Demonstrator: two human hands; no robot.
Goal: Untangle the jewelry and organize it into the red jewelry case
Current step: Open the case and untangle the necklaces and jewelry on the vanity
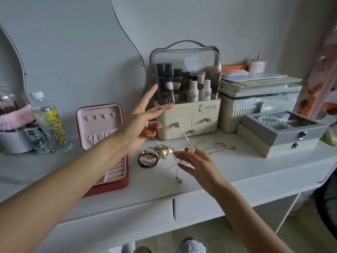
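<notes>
The red jewelry case [124,181] lies open on the white table, its pink lid [99,125] standing up. Right of it sits the tangled jewelry pile [165,151]: a red bead bracelet [145,159], white beads, pearls and gold pieces. My left hand [140,125] is raised above the pile with its fingers spread. A thin silver chain [179,125] hangs off one outstretched fingertip and also trails from the lower curled fingers. My right hand [193,161] pinches the same chain lower down, just above the table. A small pendant [179,180] dangles near the table front. More thin chains [218,146] lie to the right.
A cream cosmetics organizer [187,114] with a clear dome stands right behind the pile. Grey and cream jewelry boxes [284,136] sit at the right in front of a storage bin [259,99]. A water bottle [51,123] and a white pot [14,141] stand left of the case.
</notes>
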